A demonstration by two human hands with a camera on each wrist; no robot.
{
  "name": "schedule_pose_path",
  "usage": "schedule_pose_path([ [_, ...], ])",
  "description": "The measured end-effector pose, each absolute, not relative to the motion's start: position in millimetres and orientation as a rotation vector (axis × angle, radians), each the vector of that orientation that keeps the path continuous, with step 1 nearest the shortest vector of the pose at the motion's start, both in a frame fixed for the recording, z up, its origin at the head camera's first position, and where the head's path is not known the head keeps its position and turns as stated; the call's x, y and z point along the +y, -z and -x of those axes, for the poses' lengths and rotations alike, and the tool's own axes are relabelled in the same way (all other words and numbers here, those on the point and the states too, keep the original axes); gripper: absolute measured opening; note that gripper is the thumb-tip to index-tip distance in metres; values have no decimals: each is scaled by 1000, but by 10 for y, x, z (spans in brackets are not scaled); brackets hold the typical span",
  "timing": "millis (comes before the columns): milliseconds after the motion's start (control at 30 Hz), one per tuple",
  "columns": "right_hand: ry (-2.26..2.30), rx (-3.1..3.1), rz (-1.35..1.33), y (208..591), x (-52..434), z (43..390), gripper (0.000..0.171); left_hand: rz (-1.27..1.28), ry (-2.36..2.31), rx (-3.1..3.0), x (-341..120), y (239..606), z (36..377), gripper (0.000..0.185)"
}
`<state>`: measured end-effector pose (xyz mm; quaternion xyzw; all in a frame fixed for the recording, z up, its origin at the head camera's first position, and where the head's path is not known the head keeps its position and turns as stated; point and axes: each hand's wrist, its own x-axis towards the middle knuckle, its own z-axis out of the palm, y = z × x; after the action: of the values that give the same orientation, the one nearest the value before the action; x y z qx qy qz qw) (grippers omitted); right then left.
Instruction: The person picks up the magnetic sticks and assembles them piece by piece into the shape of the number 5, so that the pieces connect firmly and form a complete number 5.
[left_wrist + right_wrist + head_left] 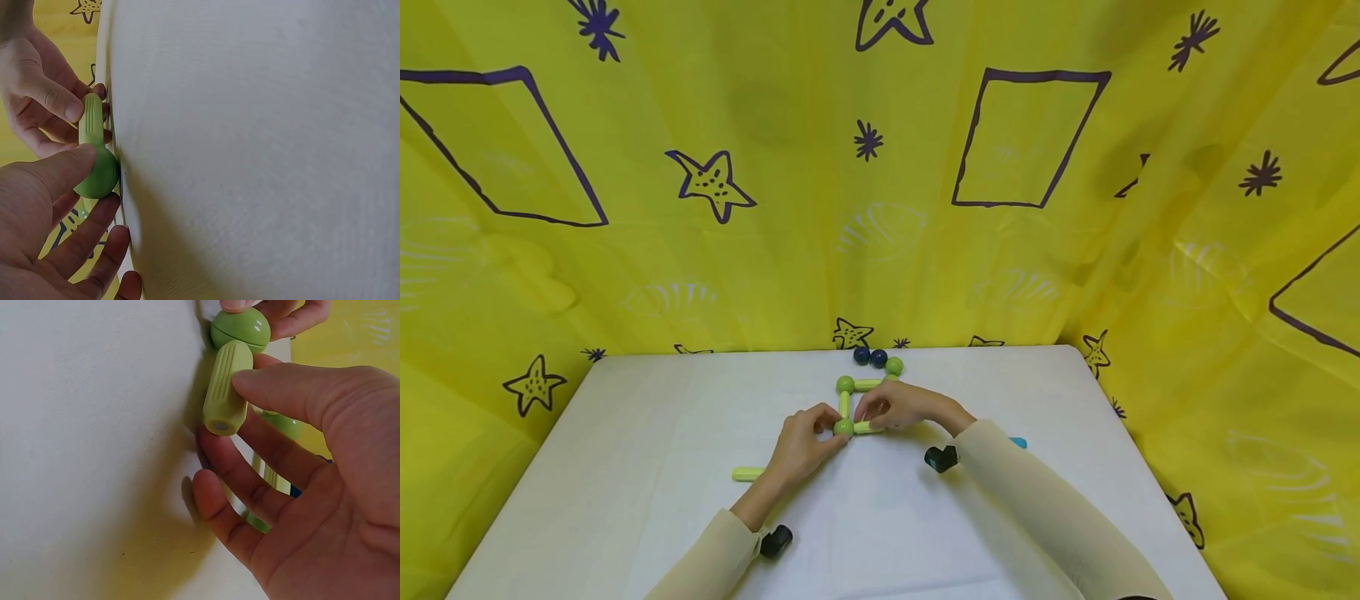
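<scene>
My left hand (801, 446) pinches a green ball (843, 427) between thumb and fingers, low over the white table. In my right hand (906, 406), thumb and fingers grip a ridged yellow-green rod (226, 390). One end of that rod meets the held ball; its other end, seen in the right wrist view, is free and has a small grey disc. From the same ball a second rod (845, 404) runs back to another green ball (846, 385). A third rod (867, 385) leads from there rightward, its far end partly hidden by my right hand.
Two dark blue balls (870, 357) and a green ball (893, 366) lie near the table's back edge. A loose yellow-green rod (747, 474) is left of my left wrist. A blue piece (1018, 442) shows past my right sleeve. Yellow patterned curtain (790, 275) surrounds the white table (625, 467).
</scene>
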<state>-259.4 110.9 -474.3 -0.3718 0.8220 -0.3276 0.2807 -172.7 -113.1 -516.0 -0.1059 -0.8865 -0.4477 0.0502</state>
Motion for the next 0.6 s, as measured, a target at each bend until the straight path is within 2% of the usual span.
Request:
schedule_pose_path([
  [600,880,2248,977,4770,1122,2541,21,336,1367,-2682,-1132,5196,1728,21],
])
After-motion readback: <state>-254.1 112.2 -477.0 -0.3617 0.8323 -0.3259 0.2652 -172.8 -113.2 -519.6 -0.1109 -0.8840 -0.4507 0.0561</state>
